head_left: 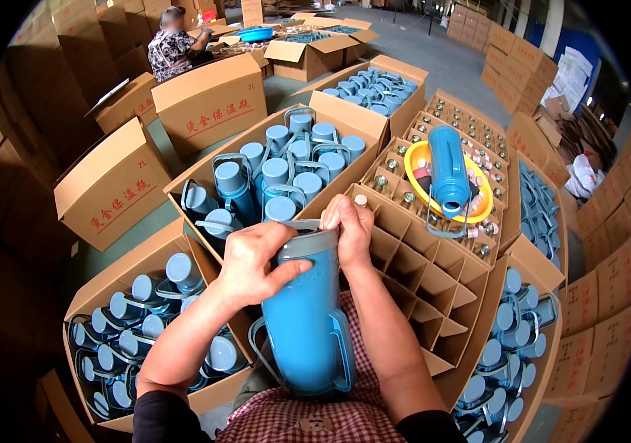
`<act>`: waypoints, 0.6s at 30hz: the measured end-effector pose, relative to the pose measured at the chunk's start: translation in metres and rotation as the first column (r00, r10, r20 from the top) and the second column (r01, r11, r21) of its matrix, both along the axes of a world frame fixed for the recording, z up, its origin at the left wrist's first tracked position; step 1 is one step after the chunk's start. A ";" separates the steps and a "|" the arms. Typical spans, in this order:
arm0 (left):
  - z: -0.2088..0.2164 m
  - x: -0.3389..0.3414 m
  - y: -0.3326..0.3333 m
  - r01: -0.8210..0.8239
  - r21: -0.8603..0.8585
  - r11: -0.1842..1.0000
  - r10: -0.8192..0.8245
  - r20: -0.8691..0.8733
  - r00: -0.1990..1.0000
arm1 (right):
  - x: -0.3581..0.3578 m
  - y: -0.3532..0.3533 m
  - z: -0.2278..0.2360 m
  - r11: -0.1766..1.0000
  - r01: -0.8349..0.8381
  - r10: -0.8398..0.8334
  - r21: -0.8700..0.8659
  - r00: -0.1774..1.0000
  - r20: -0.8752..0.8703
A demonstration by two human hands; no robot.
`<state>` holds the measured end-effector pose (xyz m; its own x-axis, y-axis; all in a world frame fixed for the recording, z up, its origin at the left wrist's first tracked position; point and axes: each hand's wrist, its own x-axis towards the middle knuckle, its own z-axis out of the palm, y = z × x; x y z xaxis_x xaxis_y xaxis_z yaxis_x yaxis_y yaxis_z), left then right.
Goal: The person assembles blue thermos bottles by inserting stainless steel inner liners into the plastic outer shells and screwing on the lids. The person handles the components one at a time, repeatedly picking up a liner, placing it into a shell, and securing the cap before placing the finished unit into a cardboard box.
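A blue thermos flask casing (304,317) stands tilted against my checked apron, its wide grey ring (311,242) at the top. My left hand (252,262) wraps round that end, thumb pressed on the outside and fingers over the rim. My right hand (351,230) is closed on the opposite side of the rim, its fingertips bunched at the edge. What is inside the casing is mostly hidden. A side handle (342,351) and a thin carrying loop (260,347) show lower on the casing.
Cartons of capped blue flasks (275,173) stand ahead, left and right. Beside my right arm is a divided carton (422,284); behind it, glass liners carry a yellow basin (411,166) with another blue flask (448,166). A person (175,48) sits at the far left among cartons.
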<state>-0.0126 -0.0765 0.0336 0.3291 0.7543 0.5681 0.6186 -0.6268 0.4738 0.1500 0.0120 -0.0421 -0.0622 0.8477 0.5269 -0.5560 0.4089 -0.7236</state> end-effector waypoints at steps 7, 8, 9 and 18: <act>-0.006 -0.045 0.028 0.327 -0.114 0.938 -0.245 0.448 0.859 | 0.034 -0.011 0.022 0.942 -0.332 0.335 0.053 0.912 -0.236; -0.016 -0.036 0.024 0.356 -0.095 0.929 -0.275 0.467 0.841 | 0.034 -0.013 0.025 0.929 -0.368 0.366 0.046 0.893 -0.260; -0.021 -0.029 0.024 0.389 -0.011 0.921 -0.331 0.503 0.798 | 0.036 -0.009 0.022 0.936 -0.350 0.351 0.032 0.926 -0.139; 0.039 0.066 -0.003 -0.018 0.298 0.954 0.057 -0.121 0.991 | -0.022 0.010 -0.002 0.661 -0.721 0.514 -0.206 0.635 -0.576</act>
<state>0.0538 -0.0798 0.0722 0.3880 0.5718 0.7228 0.6872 -0.7021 0.1866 0.1280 0.0218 -0.0444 -0.5062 0.8162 0.2785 -0.8474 -0.4107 -0.3364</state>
